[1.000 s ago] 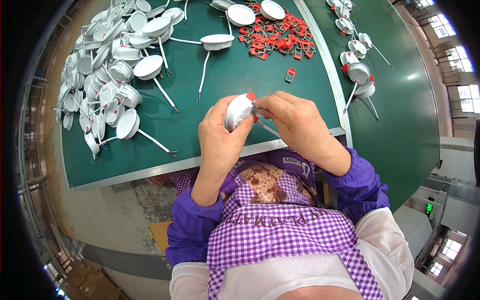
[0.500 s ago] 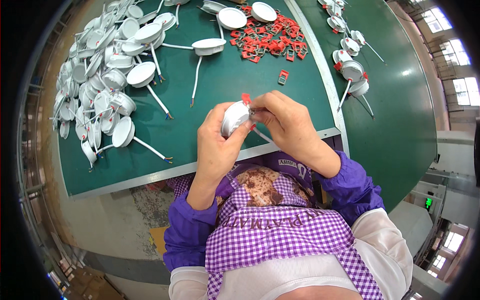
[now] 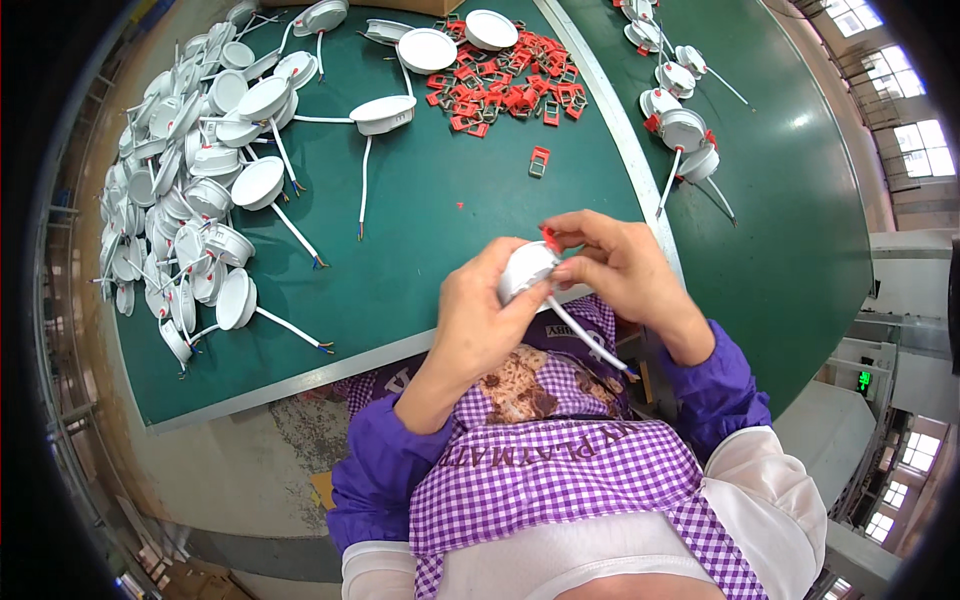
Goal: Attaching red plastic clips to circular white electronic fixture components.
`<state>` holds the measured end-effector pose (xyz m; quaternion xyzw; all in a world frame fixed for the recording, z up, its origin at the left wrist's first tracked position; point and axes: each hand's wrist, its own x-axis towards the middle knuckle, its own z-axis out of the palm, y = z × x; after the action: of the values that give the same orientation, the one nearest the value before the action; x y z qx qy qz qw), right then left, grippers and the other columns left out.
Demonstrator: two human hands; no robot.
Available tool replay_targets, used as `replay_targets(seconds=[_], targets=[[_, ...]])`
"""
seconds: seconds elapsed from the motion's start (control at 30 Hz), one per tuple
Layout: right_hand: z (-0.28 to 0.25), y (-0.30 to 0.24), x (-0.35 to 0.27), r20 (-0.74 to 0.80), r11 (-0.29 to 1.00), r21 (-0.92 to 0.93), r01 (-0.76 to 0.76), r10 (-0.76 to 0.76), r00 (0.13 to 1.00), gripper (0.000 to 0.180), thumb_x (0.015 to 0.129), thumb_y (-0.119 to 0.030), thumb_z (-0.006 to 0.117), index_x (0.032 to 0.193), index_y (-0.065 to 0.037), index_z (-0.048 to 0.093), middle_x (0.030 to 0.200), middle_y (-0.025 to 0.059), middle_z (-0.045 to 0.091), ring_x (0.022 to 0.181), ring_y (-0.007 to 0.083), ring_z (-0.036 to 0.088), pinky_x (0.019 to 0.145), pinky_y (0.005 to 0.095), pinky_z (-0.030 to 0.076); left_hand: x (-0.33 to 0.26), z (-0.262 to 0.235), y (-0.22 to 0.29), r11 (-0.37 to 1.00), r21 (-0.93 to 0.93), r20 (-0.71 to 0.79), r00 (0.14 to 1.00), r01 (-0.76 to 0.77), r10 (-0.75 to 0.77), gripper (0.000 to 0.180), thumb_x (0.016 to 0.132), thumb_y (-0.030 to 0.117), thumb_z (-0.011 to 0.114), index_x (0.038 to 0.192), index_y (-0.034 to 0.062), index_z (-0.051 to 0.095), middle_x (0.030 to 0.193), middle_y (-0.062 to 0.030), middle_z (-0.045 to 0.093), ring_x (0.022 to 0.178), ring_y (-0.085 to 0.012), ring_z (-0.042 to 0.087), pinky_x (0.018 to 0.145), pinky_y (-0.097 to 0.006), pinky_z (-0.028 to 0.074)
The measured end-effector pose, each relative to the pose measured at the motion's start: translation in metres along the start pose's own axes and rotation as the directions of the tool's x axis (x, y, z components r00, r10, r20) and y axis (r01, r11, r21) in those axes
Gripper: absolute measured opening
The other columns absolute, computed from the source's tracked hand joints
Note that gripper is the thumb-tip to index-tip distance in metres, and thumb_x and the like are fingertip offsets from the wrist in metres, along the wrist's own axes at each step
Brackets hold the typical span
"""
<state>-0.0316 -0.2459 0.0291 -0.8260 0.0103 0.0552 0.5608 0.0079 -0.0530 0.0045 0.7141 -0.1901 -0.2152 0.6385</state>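
Observation:
A white round downlight is tilted on its side above the table's near edge. My left hand grips it around the rim, fingers behind and thumb in front. On the downlight's far side sits a red clip, pinched between the thumb and forefinger of my right hand; the fingers partly hide it. The downlight's white cable hangs down to the right over my apron, its bare wire ends showing. A loose red clip with a metal loop lies alone on the green table beyond my hands.
To the left is a large heap of white downlights with trailing cables. A pile of red clips lies at the back. Past a pale divider, several more downlights form a row on the right-hand green surface. A cardboard box shows at the top.
Both hands have moved right and nearer my body with the downlight, whose cable now shows along its length. The view has shifted, and a small red bit on the table has come into sight.

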Motion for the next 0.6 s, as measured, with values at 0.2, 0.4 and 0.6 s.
replay_targets(seconds=[0.2, 0.4, 0.6], targets=[[-0.098, 0.018, -0.014, -0.222, 0.962, -0.111, -0.248, 0.219, 0.95, 0.029, 0.087, -0.001, 0.064, 0.115, 0.003, 0.063, 0.101, 0.0127, 0.069, 0.076, 0.0161, 0.068, 0.067, 0.0292, 0.057, 0.064, -0.021, -0.002, 0.845, 0.433, -0.025, 0.933, -0.314, 0.359, 0.054, 0.076, 0.019, 0.079, 0.125, 0.0044, 0.059, 0.125, -0.0138, 0.06, 0.113, -0.0272, 0.058, 0.097, -0.037, 0.045], [-0.13, 0.012, -0.013, -0.56, 0.598, -0.722, -0.348, -0.209, 0.802, 0.028, 0.082, -0.013, 0.071, 0.108, -0.004, 0.068, 0.103, 0.0191, 0.068, 0.089, 0.037, 0.066, 0.077, 0.0417, 0.053, 0.132, -0.099, -0.027, 0.244, 0.968, -0.085, 0.825, -0.065, 0.559, 0.048, 0.078, 0.01, 0.07, 0.124, 0.0075, 0.059, 0.126, -0.013, 0.059, 0.124, -0.033, 0.049, 0.104, -0.047, 0.038], [-0.015, 0.02, 0.047, -0.158, 0.74, -0.667, 0.089, -0.257, 0.953, 0.019, 0.085, -0.015, 0.068, 0.099, -0.003, 0.065, 0.092, 0.0167, 0.063, 0.084, 0.0376, 0.064, 0.076, 0.0456, 0.052, 0.13, -0.109, -0.029, 0.411, 0.911, -0.183, 0.867, -0.028, 0.463, 0.037, 0.084, 0.011, 0.066, 0.121, 0.0069, 0.062, 0.11, -0.01, 0.068, 0.105, -0.0285, 0.064, 0.091, -0.039, 0.048]])
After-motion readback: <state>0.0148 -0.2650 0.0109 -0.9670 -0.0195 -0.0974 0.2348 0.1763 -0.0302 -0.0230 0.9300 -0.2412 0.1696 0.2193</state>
